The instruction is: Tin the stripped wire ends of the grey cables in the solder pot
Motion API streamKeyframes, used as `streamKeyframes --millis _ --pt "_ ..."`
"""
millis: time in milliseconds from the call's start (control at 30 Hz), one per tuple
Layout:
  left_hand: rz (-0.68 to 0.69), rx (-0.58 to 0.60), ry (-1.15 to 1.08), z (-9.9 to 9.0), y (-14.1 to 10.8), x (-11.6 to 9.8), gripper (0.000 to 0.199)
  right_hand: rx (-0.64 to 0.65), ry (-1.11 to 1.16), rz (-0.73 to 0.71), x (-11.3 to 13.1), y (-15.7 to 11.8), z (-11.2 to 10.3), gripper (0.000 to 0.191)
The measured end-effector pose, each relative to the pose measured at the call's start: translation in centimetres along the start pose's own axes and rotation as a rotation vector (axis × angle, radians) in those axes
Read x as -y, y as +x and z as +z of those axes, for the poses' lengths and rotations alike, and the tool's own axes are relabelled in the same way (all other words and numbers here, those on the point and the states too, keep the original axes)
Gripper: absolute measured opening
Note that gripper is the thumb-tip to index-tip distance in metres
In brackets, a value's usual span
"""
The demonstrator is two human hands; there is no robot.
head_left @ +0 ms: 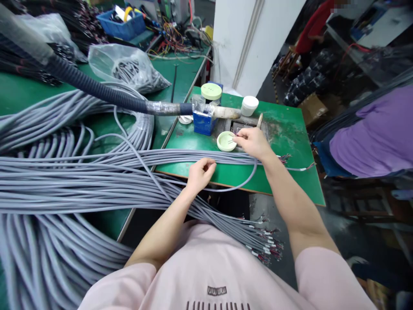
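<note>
My right hand (253,141) is closed in a pinch on the stripped end of a grey cable (242,183). Thin wire tips stick out from its fingers over a small pale green dish (226,141). From under that hand the cable loops down and back left. My left hand (201,173) is curled, thumb against fingers, beside the front of a bundle of grey cables (180,157); nothing shows in it. Dark, gritty residue surrounds a soldering pot (240,127), partly hidden behind the right hand. A wooden-looking handle (260,121) stands up just behind that hand.
A ribbed extraction hose (109,92) crosses from the upper left to a blue box (202,122). Lidded green (211,91) and white (249,105) jars stand behind. More cables (64,189) cover the left table. A person in purple (376,133) is at the right.
</note>
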State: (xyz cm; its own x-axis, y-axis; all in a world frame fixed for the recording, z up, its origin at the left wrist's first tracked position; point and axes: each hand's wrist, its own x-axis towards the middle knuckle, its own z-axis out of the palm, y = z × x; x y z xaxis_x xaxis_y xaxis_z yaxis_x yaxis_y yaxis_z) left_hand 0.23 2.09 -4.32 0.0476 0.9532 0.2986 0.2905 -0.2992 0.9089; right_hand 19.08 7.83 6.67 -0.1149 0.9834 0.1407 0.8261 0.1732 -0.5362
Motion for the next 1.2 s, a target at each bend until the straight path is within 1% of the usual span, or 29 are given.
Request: streamKeyframes --millis 67,133,200,300,500,800,900,1000,1100,1200 --pt "0.008 0.077 0.109 -0.2 0.2 0.8 0.01 0.093 -0.157 0.03 0.1 1.9 0.7 0.021" --pt "0.019 0.113 0.173 -0.2 0.3 1.1 0.01 0.167 -0.299 0.056 0.1 3.2 1.6 0.02" --pt "0.032 0.124 0.201 -0.2 0.2 1.0 0.01 0.223 -0.409 0.064 0.0 4.1 2.4 0.022" --pt "0.062 0.123 0.246 -0.2 0.2 0.9 0.01 0.282 -0.507 0.073 0.1 4.8 3.2 0.027" --pt "0.101 0.128 0.308 -0.3 0.1 0.9 0.012 0.336 -0.616 0.096 0.9 5.1 3.7 0.036" --pt "0.118 0.116 0.299 -0.2 0.0 0.9 0.011 0.322 -0.676 0.106 1.7 4.8 4.4 0.037" --pt "0.082 0.139 0.271 -0.5 0.2 0.9 0.011 0.318 -0.649 0.084 1.3 5.0 3.4 0.034" --pt "0.02 0.211 0.169 -1.0 0.8 0.9 0.012 0.258 -0.58 0.057 -0.3 5.5 1.3 0.029" --pt "-0.033 0.259 0.055 -1.5 1.4 1.0 0.015 0.166 -0.527 0.14 -2.8 6.0 -1.0 0.026" --pt "-0.052 0.264 0.008 -1.7 1.7 1.2 0.018 0.128 -0.51 0.256 -5.3 6.6 -1.9 0.023"
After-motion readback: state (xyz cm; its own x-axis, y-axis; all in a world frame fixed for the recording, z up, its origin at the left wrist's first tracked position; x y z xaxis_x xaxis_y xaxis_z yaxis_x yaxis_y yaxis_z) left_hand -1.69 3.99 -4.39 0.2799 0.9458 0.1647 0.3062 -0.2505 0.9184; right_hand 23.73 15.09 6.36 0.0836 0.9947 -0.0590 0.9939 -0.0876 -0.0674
